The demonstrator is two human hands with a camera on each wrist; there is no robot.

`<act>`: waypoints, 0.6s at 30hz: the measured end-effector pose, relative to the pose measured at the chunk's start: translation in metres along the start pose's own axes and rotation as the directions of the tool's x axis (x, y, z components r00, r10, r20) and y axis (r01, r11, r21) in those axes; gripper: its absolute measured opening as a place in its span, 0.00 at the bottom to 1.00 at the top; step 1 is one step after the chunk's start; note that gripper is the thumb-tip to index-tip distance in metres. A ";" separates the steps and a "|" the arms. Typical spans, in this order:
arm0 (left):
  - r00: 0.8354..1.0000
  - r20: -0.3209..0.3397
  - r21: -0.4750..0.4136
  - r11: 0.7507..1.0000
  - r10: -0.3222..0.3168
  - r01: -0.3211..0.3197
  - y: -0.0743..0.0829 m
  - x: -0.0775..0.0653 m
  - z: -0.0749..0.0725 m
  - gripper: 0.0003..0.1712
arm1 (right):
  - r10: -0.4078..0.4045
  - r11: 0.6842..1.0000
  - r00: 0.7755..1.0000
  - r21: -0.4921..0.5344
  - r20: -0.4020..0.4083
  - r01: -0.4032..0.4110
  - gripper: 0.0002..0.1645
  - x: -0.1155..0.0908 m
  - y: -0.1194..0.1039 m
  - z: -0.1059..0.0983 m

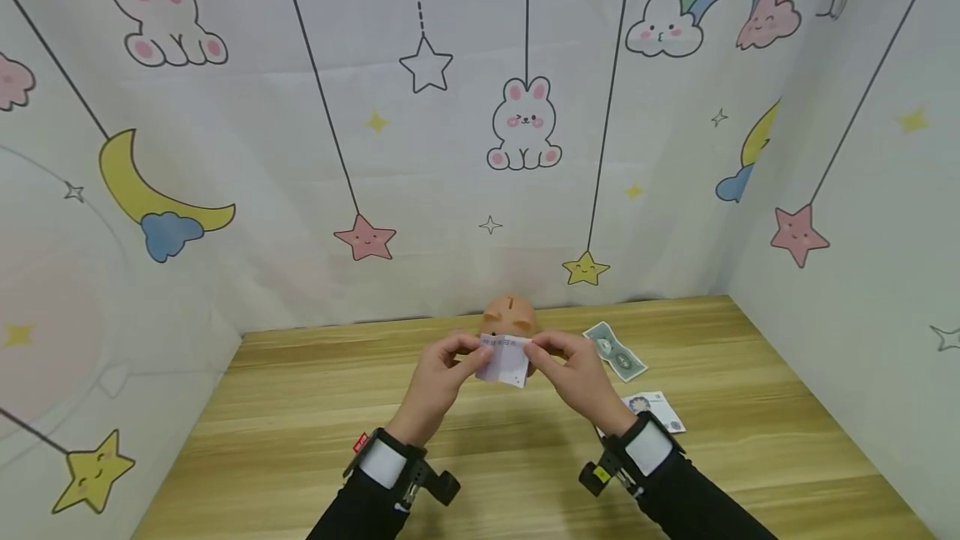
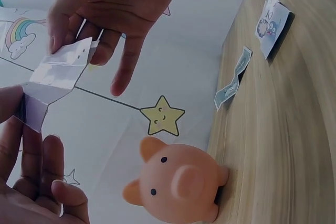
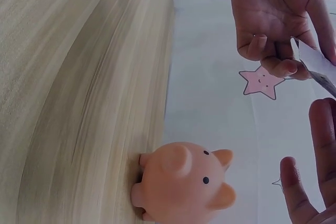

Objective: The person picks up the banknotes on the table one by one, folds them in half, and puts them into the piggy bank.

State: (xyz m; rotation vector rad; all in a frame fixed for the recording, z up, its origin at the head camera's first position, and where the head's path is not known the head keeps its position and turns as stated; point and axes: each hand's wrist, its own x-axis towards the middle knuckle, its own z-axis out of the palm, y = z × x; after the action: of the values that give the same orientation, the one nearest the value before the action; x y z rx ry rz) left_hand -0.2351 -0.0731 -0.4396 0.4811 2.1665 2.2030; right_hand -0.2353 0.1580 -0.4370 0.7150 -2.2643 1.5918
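Observation:
Both hands hold one small creased paper note (image 1: 504,361) above the wooden table, in front of an orange piggy bank (image 1: 512,311). My left hand (image 1: 441,377) pinches its left edge between thumb and fingers. At the opposite edge, my right hand (image 1: 573,369) pinches it the same way. The left wrist view shows the note (image 2: 62,69) bent along fold lines, pale with a purplish part. In the right wrist view only a sliver of the note (image 3: 316,65) shows, and the piggy bank (image 3: 176,182) stands on the table, apart from both hands.
A green banknote (image 1: 617,352) lies wavy on the table right of the piggy bank. Nearer, a white note with a printed figure (image 1: 658,407) lies partly hidden by the right wrist. A small red item (image 1: 361,442) shows by the left wrist. Printed cloth walls (image 1: 450,148) enclose the table.

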 end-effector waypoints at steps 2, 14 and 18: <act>1.000 -0.012 0.006 1.000 0.001 -0.001 0.001 0.000 0.000 0.07 | 0.001 1.000 1.000 0.006 0.006 -0.001 0.09 0.000 0.000 0.000; 0.977 -0.132 0.204 0.969 0.169 -0.140 0.007 -0.003 0.009 0.05 | -0.011 1.000 1.000 -0.006 0.013 0.011 0.06 0.002 -0.004 0.000; 0.962 -0.167 0.237 0.956 0.215 -0.172 0.006 -0.003 0.013 0.05 | -0.013 1.000 1.000 -0.010 0.015 0.013 0.06 0.002 -0.004 0.000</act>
State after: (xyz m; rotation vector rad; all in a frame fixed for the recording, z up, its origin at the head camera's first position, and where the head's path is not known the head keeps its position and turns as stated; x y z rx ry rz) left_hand -0.2282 -0.0617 -0.4340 0.5306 2.5878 2.1933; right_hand -0.2349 0.1559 -0.4323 0.7402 -2.2718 1.5732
